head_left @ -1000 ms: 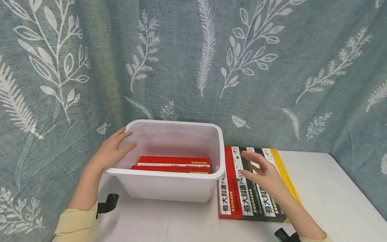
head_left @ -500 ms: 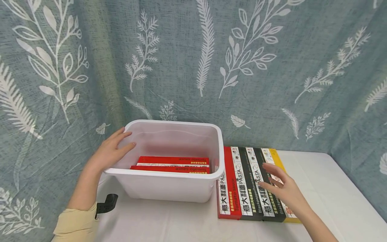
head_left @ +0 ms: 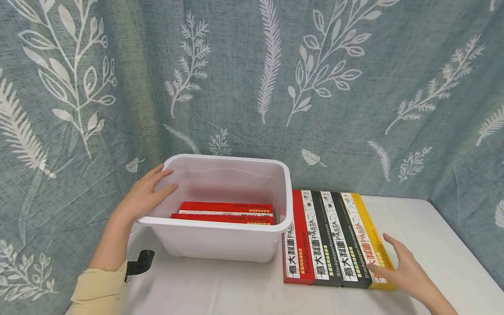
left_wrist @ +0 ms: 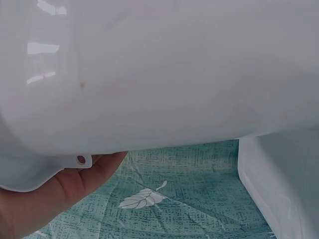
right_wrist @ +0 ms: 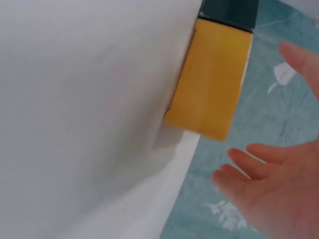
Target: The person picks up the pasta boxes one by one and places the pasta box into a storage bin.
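Note:
In the head view my left hand rests on the left rim of a white plastic bin, its fingers and thumb fairly straight and spread. The left wrist view shows part of this hand beneath the bin's rim. Two red tomato sauce pasta boxes stand inside the bin. My right hand is at the near end of a yellow pasta box, thumb and fingers apart on either side of it. In the right wrist view a gap shows between the fingers and the yellow box; nothing is held.
Left of the yellow box lie two black pepper pasta boxes and a red pasta box, side by side against the bin's right side. A white cloth covers the table. A patterned green-blue curtain hangs behind and at the sides.
My right hand has moved right and nearer, from above the black boxes to the near end of the yellow box. My left hand and the bin stay put.

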The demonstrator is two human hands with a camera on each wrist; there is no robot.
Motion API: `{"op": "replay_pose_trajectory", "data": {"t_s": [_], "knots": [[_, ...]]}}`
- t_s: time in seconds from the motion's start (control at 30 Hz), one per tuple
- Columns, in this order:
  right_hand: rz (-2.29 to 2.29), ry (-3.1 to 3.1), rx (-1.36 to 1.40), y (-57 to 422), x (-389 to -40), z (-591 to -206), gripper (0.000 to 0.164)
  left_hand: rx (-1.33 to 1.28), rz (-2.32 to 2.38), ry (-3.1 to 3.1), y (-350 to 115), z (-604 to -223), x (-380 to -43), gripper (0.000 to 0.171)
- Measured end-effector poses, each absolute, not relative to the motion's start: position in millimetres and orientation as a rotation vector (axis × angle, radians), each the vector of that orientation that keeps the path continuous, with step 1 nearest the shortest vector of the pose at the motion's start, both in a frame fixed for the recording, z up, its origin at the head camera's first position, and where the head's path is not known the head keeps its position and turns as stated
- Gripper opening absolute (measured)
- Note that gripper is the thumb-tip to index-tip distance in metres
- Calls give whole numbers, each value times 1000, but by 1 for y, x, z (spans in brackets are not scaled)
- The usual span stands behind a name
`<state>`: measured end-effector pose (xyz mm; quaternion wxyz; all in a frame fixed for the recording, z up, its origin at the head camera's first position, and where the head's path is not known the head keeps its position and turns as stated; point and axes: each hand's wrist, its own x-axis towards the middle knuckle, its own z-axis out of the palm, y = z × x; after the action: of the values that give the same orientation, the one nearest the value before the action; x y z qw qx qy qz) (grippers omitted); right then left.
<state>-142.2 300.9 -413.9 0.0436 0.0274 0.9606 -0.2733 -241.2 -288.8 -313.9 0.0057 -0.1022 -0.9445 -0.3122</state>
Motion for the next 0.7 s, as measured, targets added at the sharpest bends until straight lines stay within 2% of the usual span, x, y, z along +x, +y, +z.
{"op": "replay_pose_trajectory", "data": {"t_s": [0.37, 0.7], "knots": [[-771, 2777, 169, 314, -135, -431, 117, -328, -970, -2944, -289, -315, -243, 68], [-701, 2757, 166, 310, -135, -434, 116, -318, -989, -2956, -289, -314, -243, 69]]}}
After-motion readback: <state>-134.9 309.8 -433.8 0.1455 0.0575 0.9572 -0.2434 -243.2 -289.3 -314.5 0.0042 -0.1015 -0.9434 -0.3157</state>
